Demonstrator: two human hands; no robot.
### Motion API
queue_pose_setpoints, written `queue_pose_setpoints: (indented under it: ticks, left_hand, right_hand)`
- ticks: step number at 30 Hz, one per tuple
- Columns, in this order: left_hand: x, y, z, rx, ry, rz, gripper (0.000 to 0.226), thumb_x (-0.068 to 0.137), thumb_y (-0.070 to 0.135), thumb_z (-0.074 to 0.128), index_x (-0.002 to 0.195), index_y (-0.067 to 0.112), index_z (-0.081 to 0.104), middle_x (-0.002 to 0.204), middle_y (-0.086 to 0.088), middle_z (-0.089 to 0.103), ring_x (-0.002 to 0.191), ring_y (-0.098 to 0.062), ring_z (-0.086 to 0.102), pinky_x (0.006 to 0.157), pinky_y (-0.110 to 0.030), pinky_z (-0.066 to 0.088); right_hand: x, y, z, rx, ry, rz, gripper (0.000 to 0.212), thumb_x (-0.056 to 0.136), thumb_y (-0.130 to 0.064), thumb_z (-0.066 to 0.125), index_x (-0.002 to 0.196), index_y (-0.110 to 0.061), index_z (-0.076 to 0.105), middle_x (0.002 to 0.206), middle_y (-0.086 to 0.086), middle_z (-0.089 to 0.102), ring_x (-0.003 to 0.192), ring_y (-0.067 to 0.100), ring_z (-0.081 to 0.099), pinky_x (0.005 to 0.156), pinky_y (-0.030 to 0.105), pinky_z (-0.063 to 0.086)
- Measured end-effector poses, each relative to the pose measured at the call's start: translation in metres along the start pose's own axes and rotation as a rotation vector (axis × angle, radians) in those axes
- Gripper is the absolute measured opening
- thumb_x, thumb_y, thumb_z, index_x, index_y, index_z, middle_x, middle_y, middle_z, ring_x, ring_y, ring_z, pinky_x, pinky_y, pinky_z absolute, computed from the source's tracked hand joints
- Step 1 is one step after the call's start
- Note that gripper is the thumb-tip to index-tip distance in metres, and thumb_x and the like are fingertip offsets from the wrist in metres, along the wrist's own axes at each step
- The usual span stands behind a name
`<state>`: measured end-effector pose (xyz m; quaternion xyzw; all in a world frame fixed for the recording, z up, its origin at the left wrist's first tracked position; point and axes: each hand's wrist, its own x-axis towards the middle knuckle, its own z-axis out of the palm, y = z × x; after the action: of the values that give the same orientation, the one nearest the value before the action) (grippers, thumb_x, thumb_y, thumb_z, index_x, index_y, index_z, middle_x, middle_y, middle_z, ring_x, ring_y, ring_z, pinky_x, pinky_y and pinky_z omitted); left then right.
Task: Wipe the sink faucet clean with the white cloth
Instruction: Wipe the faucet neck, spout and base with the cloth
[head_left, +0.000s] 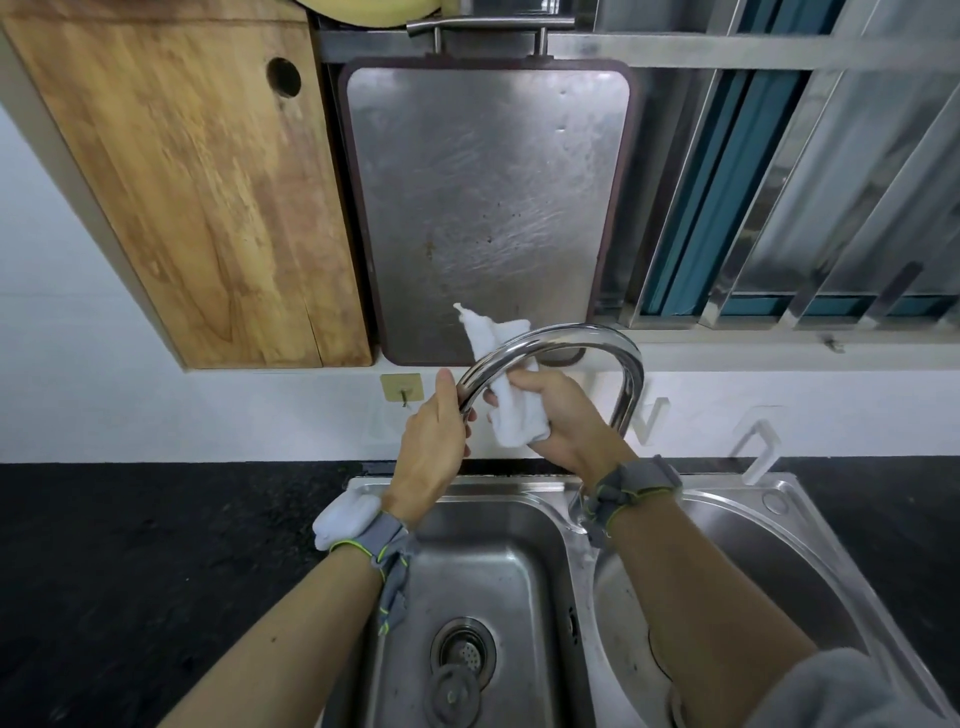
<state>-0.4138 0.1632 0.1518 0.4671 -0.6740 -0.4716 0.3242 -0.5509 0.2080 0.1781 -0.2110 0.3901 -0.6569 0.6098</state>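
Note:
The chrome faucet (597, 338) arches over the steel double sink (566, 525), its spout end curving down to the left. My left hand (434, 441) grips that spout end. My right hand (563, 423) holds the bunched white cloth (511, 410) just under the arch, and the cloth touches the inside of the curve. A strip of the cloth sticks up behind the faucet tube. The faucet base is hidden behind my right wrist.
A wooden cutting board (197, 197) and a steel board (488, 208) lean against the wall behind the sink. A second white cloth (345, 517) lies at the sink's left back corner. Black countertop (156, 571) flanks both basins. A drain strainer (462, 649) sits in the left basin.

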Motion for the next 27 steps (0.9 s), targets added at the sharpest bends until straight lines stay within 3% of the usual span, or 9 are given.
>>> queue_pose_setpoints:
  ticks: [2, 5, 7, 9, 12, 15, 20, 24, 27]
  left_hand:
    - [0.0, 0.001, 0.0, 0.012, -0.017, 0.0, 0.071, 0.095, 0.062, 0.009, 0.072, 0.018, 0.06, 0.065, -0.002, 0.059, 0.062, -0.023, 0.06, 0.061, -0.034, 0.045]
    - [-0.001, 0.002, -0.003, 0.006, -0.033, -0.016, 0.068, 0.094, 0.062, 0.01, 0.07, 0.022, 0.059, 0.066, 0.0, 0.059, 0.062, -0.024, 0.058, 0.06, -0.034, 0.045]
    - [-0.001, 0.003, -0.004, 0.01, -0.045, -0.024, 0.065, 0.094, 0.063, 0.01, 0.069, 0.026, 0.058, 0.066, 0.002, 0.059, 0.063, -0.022, 0.056, 0.061, -0.033, 0.044]
    - [-0.002, 0.005, -0.004, 0.025, -0.057, -0.023, 0.063, 0.094, 0.062, 0.009, 0.071, 0.029, 0.057, 0.068, 0.004, 0.059, 0.065, -0.02, 0.056, 0.064, -0.035, 0.045]
    - [-0.002, 0.006, -0.003, 0.031, -0.061, -0.02, 0.063, 0.096, 0.06, 0.008, 0.071, 0.028, 0.057, 0.069, 0.003, 0.058, 0.066, -0.02, 0.054, 0.069, -0.038, 0.045]
    - [-0.001, 0.004, -0.003, 0.024, -0.052, -0.025, 0.065, 0.095, 0.061, 0.009, 0.07, 0.026, 0.057, 0.068, 0.001, 0.058, 0.066, -0.022, 0.053, 0.069, -0.039, 0.045]
    - [0.0, 0.002, 0.0, 0.016, -0.053, -0.025, 0.065, 0.095, 0.062, 0.009, 0.07, 0.026, 0.057, 0.066, 0.004, 0.056, 0.067, -0.021, 0.052, 0.072, -0.04, 0.045]
    - [0.001, 0.001, -0.002, 0.017, -0.05, -0.024, 0.065, 0.094, 0.063, 0.009, 0.07, 0.026, 0.057, 0.065, 0.005, 0.056, 0.066, -0.02, 0.053, 0.07, -0.039, 0.045]
    - [0.001, 0.002, -0.002, 0.028, -0.062, -0.03, 0.066, 0.095, 0.062, 0.008, 0.073, 0.023, 0.057, 0.068, 0.002, 0.056, 0.067, -0.021, 0.053, 0.068, -0.039, 0.046]
  right_hand:
    - [0.004, -0.002, -0.003, 0.003, -0.07, -0.003, 0.023, 0.089, 0.004, 0.044, 0.1, -0.009, 0.059, 0.083, 0.008, 0.06, 0.068, 0.019, 0.053, 0.069, 0.034, 0.041]
    - [0.006, -0.005, -0.009, 0.201, -0.174, -0.054, 0.023, 0.079, -0.001, 0.046, 0.094, -0.011, 0.061, 0.081, 0.005, 0.062, 0.066, 0.018, 0.052, 0.07, 0.034, 0.036]
    - [0.008, -0.007, -0.017, 0.35, -0.16, -0.095, 0.025, 0.078, -0.003, 0.044, 0.088, -0.013, 0.064, 0.076, 0.003, 0.06, 0.065, 0.017, 0.052, 0.07, 0.033, 0.038]
    - [0.007, -0.009, -0.025, 0.443, -0.127, -0.135, 0.027, 0.078, -0.005, 0.042, 0.094, -0.016, 0.062, 0.077, 0.0, 0.057, 0.071, 0.015, 0.05, 0.074, 0.032, 0.043]
    - [0.004, -0.009, -0.028, 0.559, -0.085, -0.197, 0.03, 0.083, -0.009, 0.042, 0.107, -0.018, 0.058, 0.09, 0.001, 0.054, 0.083, 0.016, 0.05, 0.09, 0.034, 0.042]
    - [-0.001, -0.005, -0.029, 0.768, -0.064, -0.239, 0.025, 0.092, -0.009, 0.043, 0.097, -0.011, 0.068, 0.09, 0.003, 0.058, 0.084, 0.02, 0.056, 0.105, 0.036, 0.034]
    - [-0.01, -0.001, -0.026, 0.89, -0.004, -0.279, 0.015, 0.098, -0.012, 0.047, 0.093, -0.007, 0.061, 0.085, 0.007, 0.056, 0.079, 0.023, 0.057, 0.081, 0.041, 0.052]
    - [-0.016, 0.003, -0.019, 1.084, 0.009, -0.265, 0.006, 0.09, -0.005, 0.052, 0.09, -0.007, 0.058, 0.081, 0.008, 0.057, 0.073, 0.025, 0.055, 0.071, 0.039, 0.05]
    - [-0.019, 0.002, -0.027, 1.168, 0.056, -0.238, 0.011, 0.086, -0.002, 0.049, 0.09, -0.007, 0.058, 0.079, 0.009, 0.054, 0.072, 0.021, 0.049, 0.075, 0.032, 0.044]
